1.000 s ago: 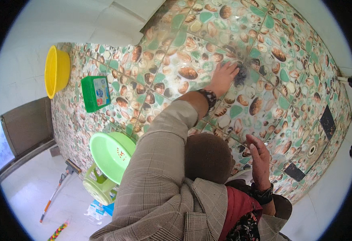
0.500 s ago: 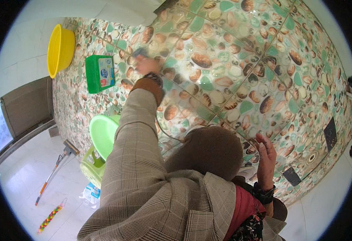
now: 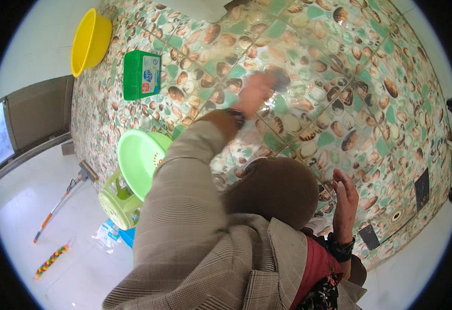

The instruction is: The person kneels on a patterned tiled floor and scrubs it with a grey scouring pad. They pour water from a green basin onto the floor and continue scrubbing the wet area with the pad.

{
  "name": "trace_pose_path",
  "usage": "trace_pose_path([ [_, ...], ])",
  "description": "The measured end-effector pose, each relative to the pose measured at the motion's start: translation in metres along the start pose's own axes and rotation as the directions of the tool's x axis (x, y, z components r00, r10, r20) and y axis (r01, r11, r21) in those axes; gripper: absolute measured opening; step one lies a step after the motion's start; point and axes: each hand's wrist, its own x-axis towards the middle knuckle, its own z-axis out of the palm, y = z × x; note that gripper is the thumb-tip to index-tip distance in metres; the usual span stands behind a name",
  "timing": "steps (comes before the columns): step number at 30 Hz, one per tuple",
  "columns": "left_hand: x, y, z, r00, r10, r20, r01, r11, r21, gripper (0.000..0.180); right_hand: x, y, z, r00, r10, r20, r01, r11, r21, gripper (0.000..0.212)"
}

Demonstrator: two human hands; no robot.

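Observation:
My left hand [image 3: 257, 93], smeared by motion, reaches far forward over the wet, pebble-patterned tile floor [image 3: 350, 139]. Its fingers close on a small dark blue-grey scrubber [image 3: 279, 78], too blurred to tell whether it is a pad or a brush. The scrubber appears to be against the tiles. At the lower right, beside my knee [image 3: 277, 194], my right hand [image 3: 345, 206] is raised with fingers loosely bent and apart, holding nothing. A green box-shaped container [image 3: 134, 76] with a blue-and-white label stands on the tiles to the left of my left hand.
A yellow basin [image 3: 91, 44] leans at the upper left wall. Nearer me, a light green basin [image 3: 138, 160] rests against a green plastic stool [image 3: 115, 206]. Left of these lie a long-handled floor tool [image 3: 58, 206] and a multicoloured braided item [image 3: 52, 262]. A drain [image 3: 396, 215] is at right.
My left hand has swept rightward across the tiles with the scrubber. My right hand stays beside my knee. The whole view has shifted slightly.

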Motion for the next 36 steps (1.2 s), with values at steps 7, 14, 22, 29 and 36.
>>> trace_pose_path([
  [7,-0.079,-0.153,-0.139,0.663,-0.355,-0.659,0.744,0.412,0.526,0.052,0.002,0.008,0.001,1.0,-0.005,0.016,0.004,1.0,0.006,0.033],
  [14,0.061,-0.018,0.039,0.968,0.054,-0.245,0.149,0.662,0.735,0.031,-0.001,-0.003,0.009,0.999,0.046,0.022,-0.045,0.998,-0.037,0.032],
  [22,0.062,0.057,0.085,0.947,0.263,0.186,-0.264,0.964,-0.022,0.028,-0.002,-0.012,0.005,0.997,-0.081,0.022,0.082,0.995,-0.059,0.031],
  [29,0.099,-0.073,-0.076,0.761,-0.14,-0.633,0.543,0.672,0.504,0.039,-0.004,0.011,-0.008,0.999,0.025,-0.033,-0.025,1.0,-0.003,0.031],
  [36,0.189,0.04,0.077,0.951,0.238,-0.199,-0.083,0.814,0.576,0.024,-0.004,0.01,-0.002,0.996,0.037,-0.083,-0.036,0.999,0.011,0.03],
])
